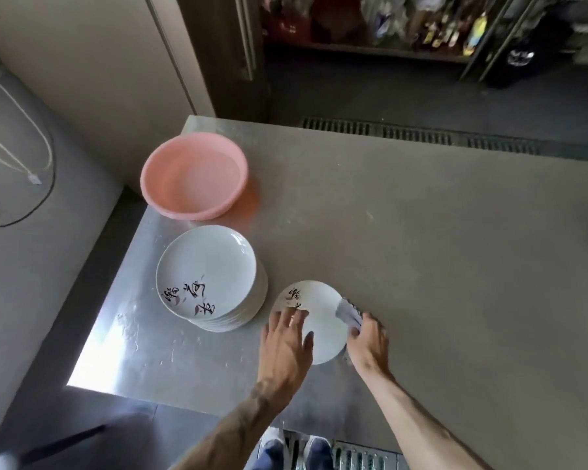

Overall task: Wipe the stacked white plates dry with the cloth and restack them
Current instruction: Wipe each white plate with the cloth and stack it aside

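Plate point(325, 320) lies under the spread left hand point(286, 344); right hand point(367, 337) pinches cloth point(348, 312) at its rim.

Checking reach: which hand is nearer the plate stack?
Left. The left hand rests on the single plate beside the stack; the right hand grips the cloth across that plate.

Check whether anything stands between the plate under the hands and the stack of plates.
Nothing visible does. The single plate, touched by the left hand and the cloth in the right hand, is right of the stack of plates, only bare table between. The pink basin stands beyond it.
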